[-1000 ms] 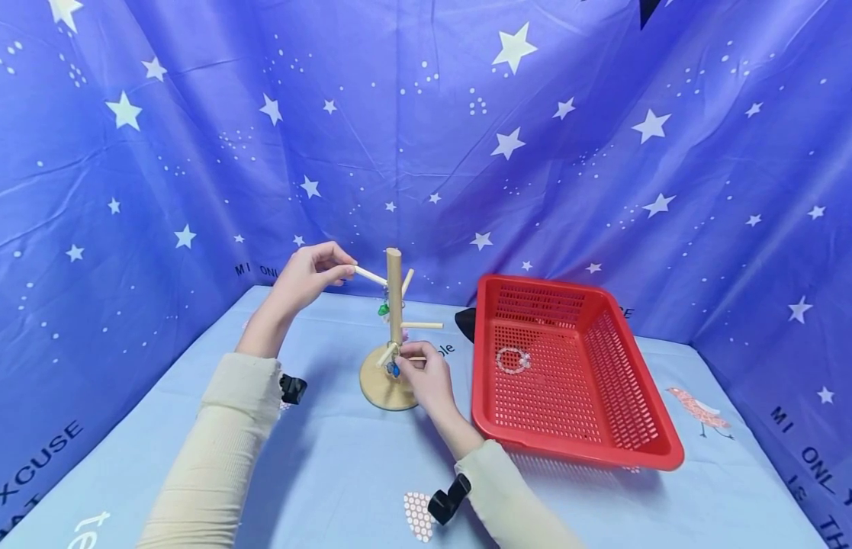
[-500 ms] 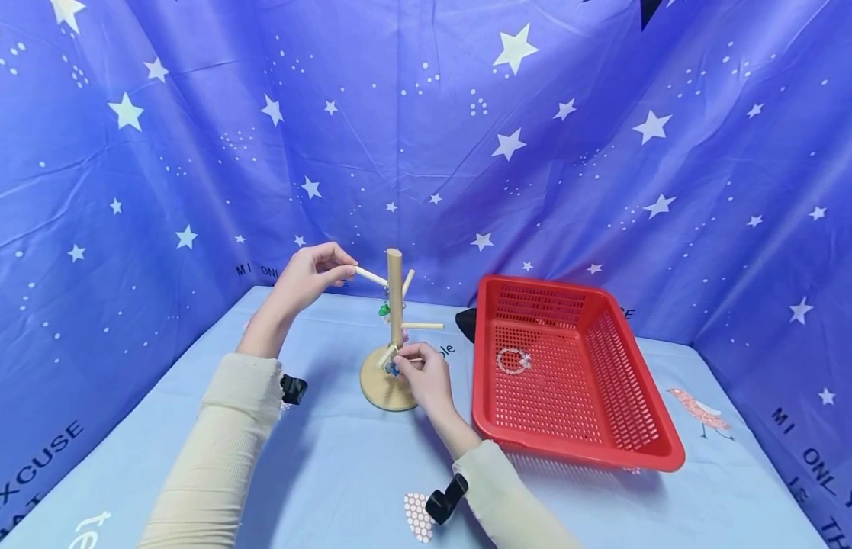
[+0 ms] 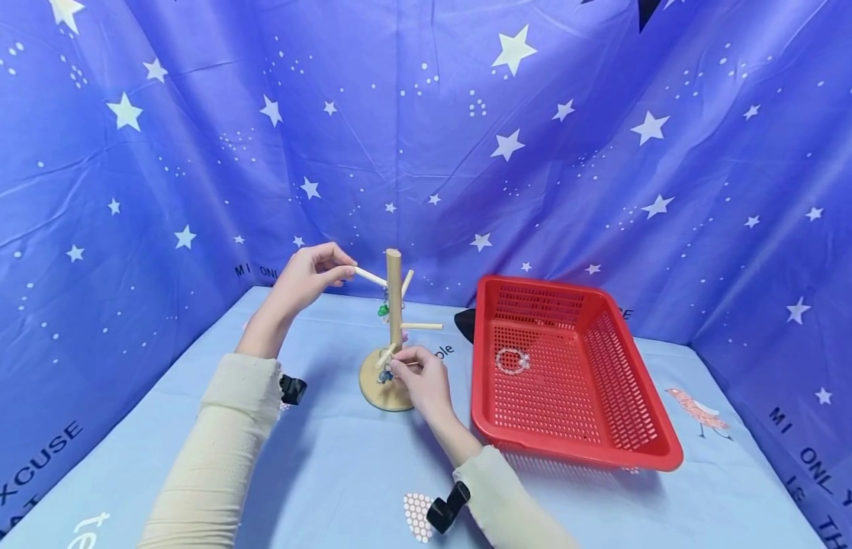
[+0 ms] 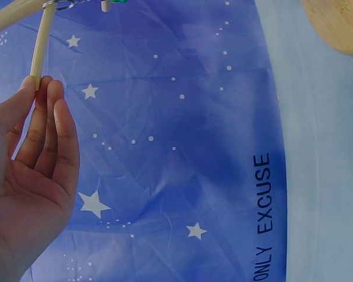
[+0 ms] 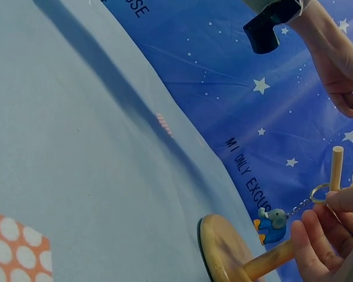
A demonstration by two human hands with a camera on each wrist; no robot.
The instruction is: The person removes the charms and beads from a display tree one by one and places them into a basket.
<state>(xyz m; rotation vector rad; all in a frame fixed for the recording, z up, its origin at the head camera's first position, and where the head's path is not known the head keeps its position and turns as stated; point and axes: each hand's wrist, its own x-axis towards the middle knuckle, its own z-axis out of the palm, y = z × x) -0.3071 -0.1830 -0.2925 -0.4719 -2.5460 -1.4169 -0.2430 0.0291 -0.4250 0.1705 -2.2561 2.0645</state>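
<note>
A wooden peg stand [image 3: 394, 293] with a round base stands mid-table. My left hand [image 3: 309, 276] pinches the tip of its upper left peg [image 4: 42, 44] between thumb and fingertips. A metal ring and a green charm [image 3: 383, 310] hang from that peg close to the post. My right hand [image 3: 426, 381] is low at the stand, pinching the ring [image 5: 317, 194] of an elephant keychain [image 5: 272, 225]. That ring is right at a short lower peg [image 5: 337, 163]. The blue and grey elephant dangles on a short chain over the base.
To the right stands a red plastic basket [image 3: 578, 455] with a clear beaded bracelet [image 3: 511, 361] in it. A bare peg [image 3: 426, 326] juts right from the post, and another [image 3: 408, 282] points back. A pink charm [image 3: 405, 335] shows behind the post. A starry blue curtain [image 3: 426, 137] backs the table.
My right hand has shifted slightly left, and the elephant keychain has moved left with it at the lower peg. The left hand stays in place on the upper peg.
</note>
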